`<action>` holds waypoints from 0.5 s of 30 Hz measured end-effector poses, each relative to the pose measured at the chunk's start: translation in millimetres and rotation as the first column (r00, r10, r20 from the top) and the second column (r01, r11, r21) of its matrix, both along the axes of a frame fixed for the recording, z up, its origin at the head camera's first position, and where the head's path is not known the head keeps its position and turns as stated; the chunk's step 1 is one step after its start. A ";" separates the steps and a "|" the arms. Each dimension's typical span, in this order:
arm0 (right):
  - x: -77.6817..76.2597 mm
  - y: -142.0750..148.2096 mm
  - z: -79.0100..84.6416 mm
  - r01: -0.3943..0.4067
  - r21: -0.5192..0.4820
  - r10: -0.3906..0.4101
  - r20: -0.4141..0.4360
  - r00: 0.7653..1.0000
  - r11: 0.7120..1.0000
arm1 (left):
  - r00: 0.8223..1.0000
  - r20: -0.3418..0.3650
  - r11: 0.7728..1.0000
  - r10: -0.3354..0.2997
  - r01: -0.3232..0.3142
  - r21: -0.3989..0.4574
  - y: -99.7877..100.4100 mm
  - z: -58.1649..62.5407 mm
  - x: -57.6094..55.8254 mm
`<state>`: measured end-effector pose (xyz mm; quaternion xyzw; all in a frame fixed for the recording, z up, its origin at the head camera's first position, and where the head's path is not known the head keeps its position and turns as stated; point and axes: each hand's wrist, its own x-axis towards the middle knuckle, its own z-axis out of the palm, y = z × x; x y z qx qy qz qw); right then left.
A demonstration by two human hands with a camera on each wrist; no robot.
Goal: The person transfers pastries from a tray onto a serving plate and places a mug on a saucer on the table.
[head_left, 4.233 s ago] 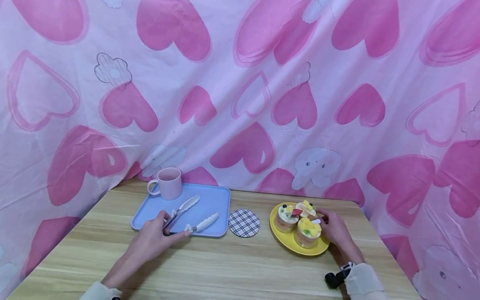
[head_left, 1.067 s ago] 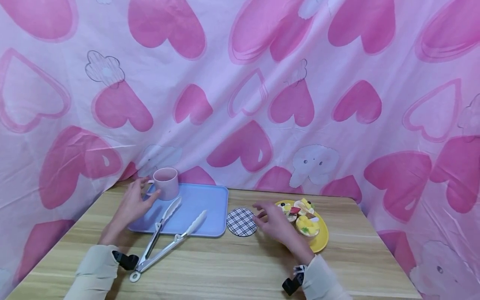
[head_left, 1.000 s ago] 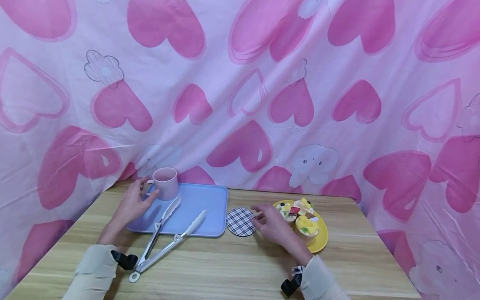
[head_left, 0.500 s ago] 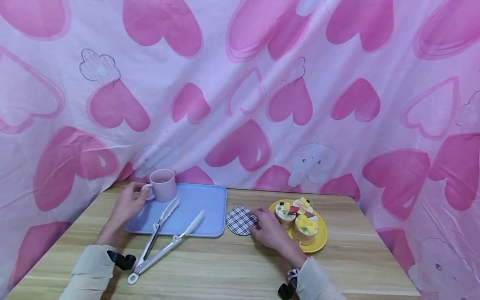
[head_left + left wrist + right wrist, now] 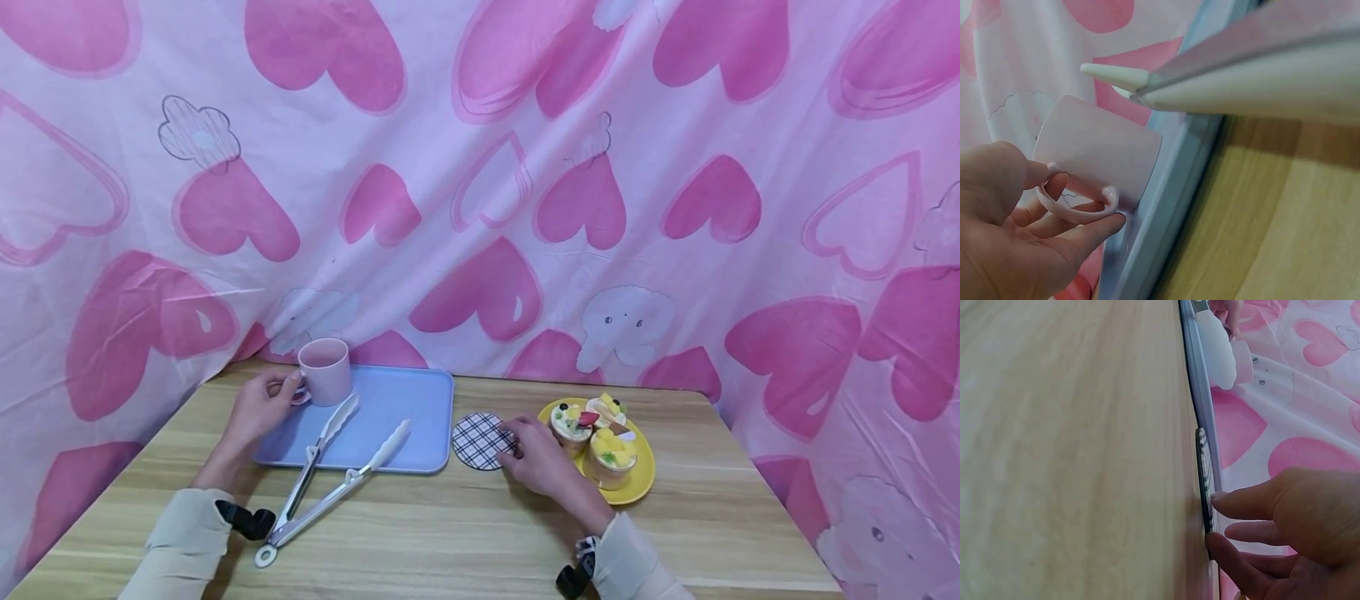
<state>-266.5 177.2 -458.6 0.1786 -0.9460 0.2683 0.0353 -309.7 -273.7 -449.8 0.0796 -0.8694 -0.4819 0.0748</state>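
A pink mug (image 5: 325,372) stands upright at the left end of the blue tray (image 5: 429,458). My left hand (image 5: 258,406) grips its handle; in the left wrist view, fingers pass through the handle (image 5: 1069,212) and the thumb lies on top. Near the middle of the table lies a round plaid coaster (image 5: 476,442). My right hand (image 5: 542,457) pinches the coaster's right edge, with thumb and a finger at the rim in the right wrist view. Silver tongs (image 5: 318,508) with white tips lie spread, tips over the tray, beside the left wrist.
Right of my right hand stands a yellow plate (image 5: 643,467) holding three dessert cups (image 5: 611,458) topped with fruit and cream. My right forearm passes close to the plate's left side. A pink heart-print cloth (image 5: 480,208) hangs behind the wooden table (image 5: 450,542).
My left hand left the tongs and took hold of the mug's handle; the mug has shifted slightly. My right hand went from the plate leftward to the coaster and closed on its edge.
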 end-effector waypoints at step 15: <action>-2.9 3.1 -1.4 -0.012 0.000 0.012 0.022 1.000 1.000 | 1.000 0.017 0.981 0.010 -0.014 0.193 -1.2 1.7 0.0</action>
